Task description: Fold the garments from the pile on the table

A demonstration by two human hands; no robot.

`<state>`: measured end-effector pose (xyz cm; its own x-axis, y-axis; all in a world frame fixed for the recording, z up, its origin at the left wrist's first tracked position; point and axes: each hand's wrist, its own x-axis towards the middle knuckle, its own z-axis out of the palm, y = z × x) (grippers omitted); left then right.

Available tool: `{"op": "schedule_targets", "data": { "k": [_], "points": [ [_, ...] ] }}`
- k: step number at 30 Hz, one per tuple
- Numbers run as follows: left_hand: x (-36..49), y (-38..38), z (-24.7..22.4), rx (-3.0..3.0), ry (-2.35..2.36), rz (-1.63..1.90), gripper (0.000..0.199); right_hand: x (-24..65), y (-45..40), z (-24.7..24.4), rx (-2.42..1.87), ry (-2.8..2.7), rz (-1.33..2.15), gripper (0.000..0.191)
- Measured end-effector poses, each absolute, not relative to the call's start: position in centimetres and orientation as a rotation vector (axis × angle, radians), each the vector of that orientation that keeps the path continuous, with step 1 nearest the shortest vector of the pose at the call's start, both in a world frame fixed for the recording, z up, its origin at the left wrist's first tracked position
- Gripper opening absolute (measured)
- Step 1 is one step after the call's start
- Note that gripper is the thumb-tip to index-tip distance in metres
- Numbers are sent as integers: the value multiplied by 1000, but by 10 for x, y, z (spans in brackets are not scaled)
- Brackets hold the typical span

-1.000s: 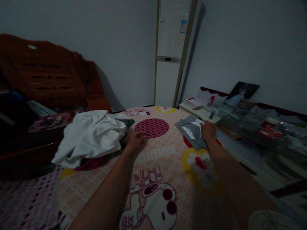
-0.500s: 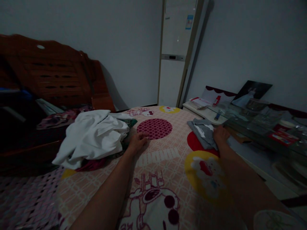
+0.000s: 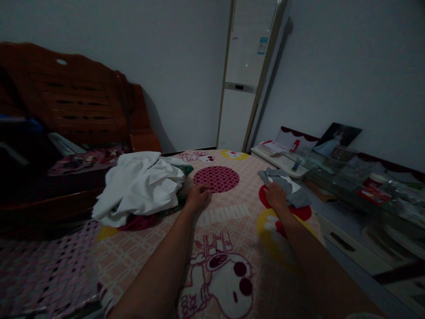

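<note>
A folded grey cloth with a white patch (image 3: 288,186) lies at the right side of the round table, which has a patterned pink cover (image 3: 232,235). My right hand (image 3: 276,196) rests on the near left edge of this cloth, its fingers apart. On the left of the table is a heap of white cloth (image 3: 141,186), with dark green and dark red fabric showing under it. My left hand (image 3: 199,196) is just right of the heap, beside the dark pink circle, with its fingers curled together; whatever they may hold is too small to make out.
Beyond the table's right edge stands a glass-topped cabinet (image 3: 332,173) with papers, a picture and containers. A wooden bench (image 3: 79,106) is at the left, a woven pink seat (image 3: 49,266) below it. A tall white appliance (image 3: 235,115) stands behind.
My right hand has moved left, from the right edge of the grey cloth to its near left edge. The cloth's right side now spreads farther right. My left hand stays beside the heap.
</note>
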<state>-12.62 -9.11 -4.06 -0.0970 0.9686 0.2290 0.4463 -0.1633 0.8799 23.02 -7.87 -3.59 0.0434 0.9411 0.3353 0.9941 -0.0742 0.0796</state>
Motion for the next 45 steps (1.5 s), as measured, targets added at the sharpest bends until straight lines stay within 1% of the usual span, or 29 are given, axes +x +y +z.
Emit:
{"op": "schedule_targets", "data": {
  "k": [4, 10, 15, 20, 25, 32, 40, 45],
  "points": [
    [-124, -96, -40, 1661, 1590, 1216, 17, 233, -82, -43, -2222, -1944, -500, 45],
    [-119, -103, -42, 1633, 1656, 1175, 18, 244, -77, -51, -2140, -1965, -557, 45],
    [-115, -105, -40, 1614, 1734, 1068, 20, 255, -75, -60, -2135, -1993, -536, 46],
    [-114, -100, -29, 1636, 1804, 906, 16, 259, -77, -63, -2063, -2012, -566, 48],
    [-115, -93, -22, 1622, 1784, 801, 11, 259, -79, -61, -2073, -1991, -505, 48],
    [-113, -92, -28, 1672, 1765, 823, 9, 265, -77, -65, -2084, -1991, -485, 49],
    [-112, -98, -28, 1652, 1730, 849, 7, 248, -84, -49, -2153, -1935, -434, 46],
    [-112, -99, -27, 1652, 1743, 853, 7, 250, -83, -51, -2168, -1980, -469, 48]
  ]
}}
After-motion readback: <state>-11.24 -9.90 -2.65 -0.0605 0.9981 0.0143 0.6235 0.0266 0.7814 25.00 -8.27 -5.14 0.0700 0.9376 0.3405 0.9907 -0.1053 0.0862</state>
